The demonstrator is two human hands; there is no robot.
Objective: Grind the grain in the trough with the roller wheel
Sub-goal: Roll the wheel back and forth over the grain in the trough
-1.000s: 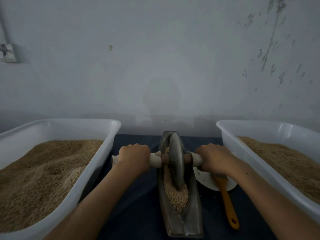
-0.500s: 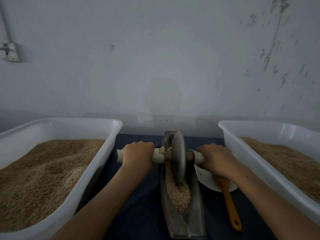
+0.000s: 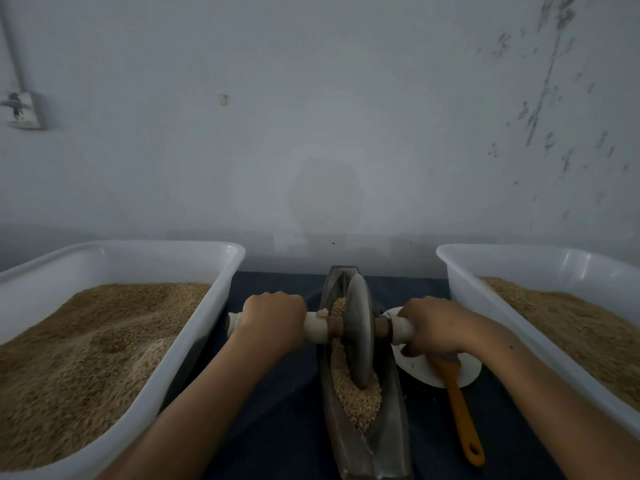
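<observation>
A narrow boat-shaped metal trough (image 3: 391,441) lies lengthwise on the dark cloth at the centre, holding pale grain (image 3: 356,400). A grey metal roller wheel (image 3: 360,327) stands on edge in the grain, on a cross axle with white handles. My left hand (image 3: 273,320) grips the left handle. My right hand (image 3: 433,327) grips the right handle. The wheel's lower rim is sunk in the grain.
A white plastic tub (image 3: 187,348) of brown grain stands at the left and another white tub (image 3: 485,292) at the right. A white dish (image 3: 467,372) with an orange-handled tool (image 3: 460,414) lies right of the trough. A grey wall rises close behind.
Both hands stay on the handles. The wheel has rolled a little toward the far end of the trough, then slightly back toward me.
</observation>
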